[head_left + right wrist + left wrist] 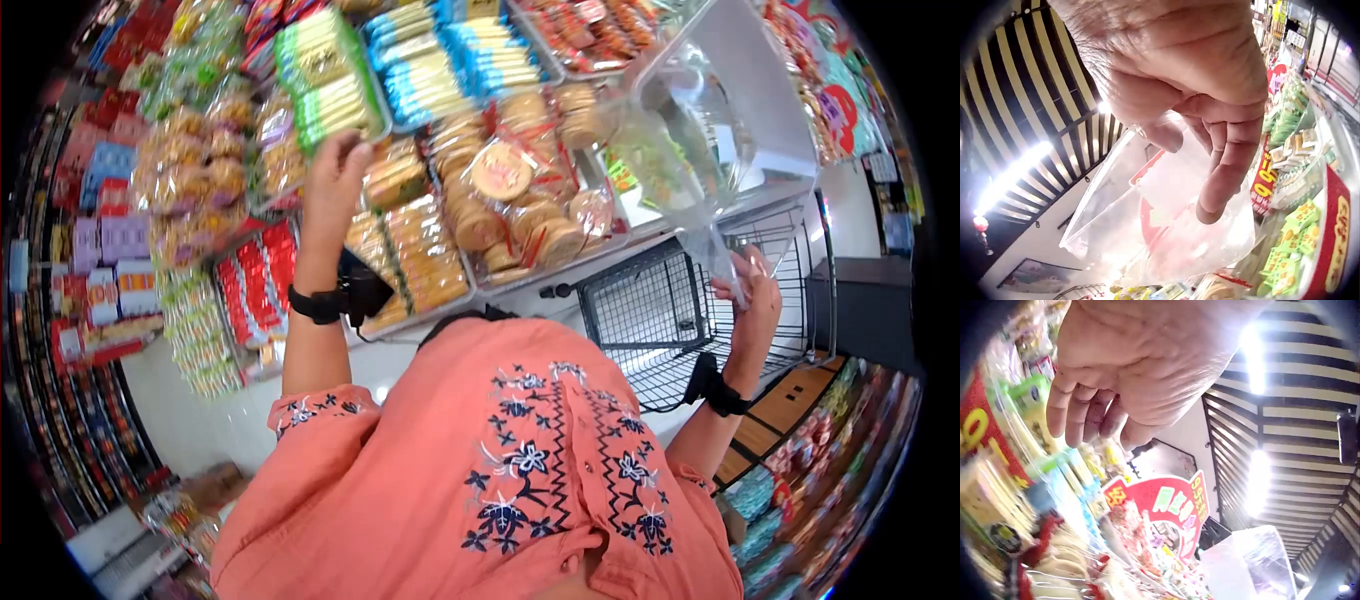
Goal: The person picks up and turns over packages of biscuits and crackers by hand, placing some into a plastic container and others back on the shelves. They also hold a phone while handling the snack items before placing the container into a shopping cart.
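My left hand (pixel 335 190) is over the snack display, fingers loosely bent and holding nothing. In the left wrist view its fingers (pixel 1075 419) hang down near green-wrapped packs (pixel 1035 403). Beneath and beside it in the head view lie green-wrapped wafer packs (pixel 325 75) and brown packaged biscuits (pixel 395 175). On the other side, my right hand (pixel 755 295) pinches the gathered lower part of a clear plastic bag (pixel 665 165), which spreads out above it. The right wrist view shows this bag (pixel 1166 225) ballooning behind the thumb and fingers.
Bagged round crackers (pixel 530 190) and blue-wrapped packs (pixel 425 75) fill the middle trays. A wire shopping cart (pixel 650 300) stands against the display at right, below a white bin (pixel 780 100). Shelves (pixel 70 400) of goods rise at far left.
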`<move>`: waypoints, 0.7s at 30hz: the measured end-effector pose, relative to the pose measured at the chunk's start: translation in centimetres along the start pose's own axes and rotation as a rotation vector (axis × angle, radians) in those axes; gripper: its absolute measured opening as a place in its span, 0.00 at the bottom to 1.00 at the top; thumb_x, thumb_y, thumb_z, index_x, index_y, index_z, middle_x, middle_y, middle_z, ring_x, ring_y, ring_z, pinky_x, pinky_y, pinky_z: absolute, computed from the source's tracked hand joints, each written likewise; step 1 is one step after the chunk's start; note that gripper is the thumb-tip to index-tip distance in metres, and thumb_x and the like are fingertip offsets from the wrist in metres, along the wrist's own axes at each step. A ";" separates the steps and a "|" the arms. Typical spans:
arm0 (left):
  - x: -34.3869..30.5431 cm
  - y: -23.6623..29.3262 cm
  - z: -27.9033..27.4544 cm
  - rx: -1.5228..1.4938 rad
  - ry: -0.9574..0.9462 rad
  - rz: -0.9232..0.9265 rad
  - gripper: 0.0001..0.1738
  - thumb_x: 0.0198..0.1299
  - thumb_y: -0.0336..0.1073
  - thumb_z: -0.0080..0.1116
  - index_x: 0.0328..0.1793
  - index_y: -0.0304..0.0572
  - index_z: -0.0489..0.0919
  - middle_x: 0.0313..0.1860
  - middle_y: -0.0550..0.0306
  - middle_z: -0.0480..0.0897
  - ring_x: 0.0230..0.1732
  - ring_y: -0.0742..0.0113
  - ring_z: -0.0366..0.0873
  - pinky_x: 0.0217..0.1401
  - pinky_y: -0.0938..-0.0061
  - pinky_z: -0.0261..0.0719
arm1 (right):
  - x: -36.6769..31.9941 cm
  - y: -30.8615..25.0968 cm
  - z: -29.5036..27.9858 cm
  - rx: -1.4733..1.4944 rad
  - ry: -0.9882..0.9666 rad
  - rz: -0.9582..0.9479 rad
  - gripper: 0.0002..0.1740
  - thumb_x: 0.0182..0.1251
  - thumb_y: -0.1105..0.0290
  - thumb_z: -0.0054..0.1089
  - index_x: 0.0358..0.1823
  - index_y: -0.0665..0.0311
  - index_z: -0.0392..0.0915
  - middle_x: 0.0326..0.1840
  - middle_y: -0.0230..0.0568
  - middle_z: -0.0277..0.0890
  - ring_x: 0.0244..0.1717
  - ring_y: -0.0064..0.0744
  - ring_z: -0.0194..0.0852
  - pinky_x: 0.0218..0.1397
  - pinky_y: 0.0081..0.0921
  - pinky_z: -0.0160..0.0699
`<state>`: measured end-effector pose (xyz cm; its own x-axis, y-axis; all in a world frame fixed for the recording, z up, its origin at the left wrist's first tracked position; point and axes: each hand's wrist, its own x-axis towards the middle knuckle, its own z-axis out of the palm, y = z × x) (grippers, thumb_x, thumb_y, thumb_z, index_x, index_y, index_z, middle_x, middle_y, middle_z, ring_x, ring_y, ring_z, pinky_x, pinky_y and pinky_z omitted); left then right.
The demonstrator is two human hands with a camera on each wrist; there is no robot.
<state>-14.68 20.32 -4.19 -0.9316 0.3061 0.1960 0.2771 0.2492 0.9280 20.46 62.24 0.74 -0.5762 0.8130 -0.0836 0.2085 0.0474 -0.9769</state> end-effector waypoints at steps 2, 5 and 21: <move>-3.3 -0.1 -3.0 0.157 0.130 -0.113 0.18 0.72 0.38 0.61 0.60 0.30 0.79 0.48 0.51 0.85 0.49 0.67 0.83 0.54 0.73 0.80 | 0.1 -0.6 0.8 0.026 -0.060 -0.008 0.31 0.77 0.60 0.46 0.69 0.80 0.68 0.54 0.60 0.83 0.36 0.37 0.87 0.37 0.25 0.84; -8.2 -5.5 -7.1 0.233 0.231 -0.216 0.19 0.71 0.39 0.60 0.59 0.31 0.79 0.47 0.49 0.86 0.46 0.66 0.83 0.52 0.71 0.80 | 0.6 -1.2 2.1 0.080 -0.180 -0.043 0.31 0.76 0.59 0.47 0.69 0.80 0.68 0.54 0.61 0.83 0.36 0.36 0.87 0.38 0.25 0.84; -16.1 -12.4 -6.9 0.206 0.340 -0.664 0.26 0.64 0.47 0.65 0.49 0.24 0.81 0.31 0.47 0.84 0.28 0.63 0.82 0.32 0.69 0.79 | -1.5 -3.1 5.6 0.037 -0.350 -0.103 0.31 0.75 0.59 0.48 0.70 0.77 0.70 0.53 0.59 0.83 0.35 0.36 0.87 0.36 0.24 0.82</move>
<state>-4.74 5.98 -16.68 -0.9296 -0.2579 -0.2634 -0.3577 0.4584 0.8136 16.19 57.64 2.77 -0.8297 0.5567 -0.0406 0.1102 0.0921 -0.9896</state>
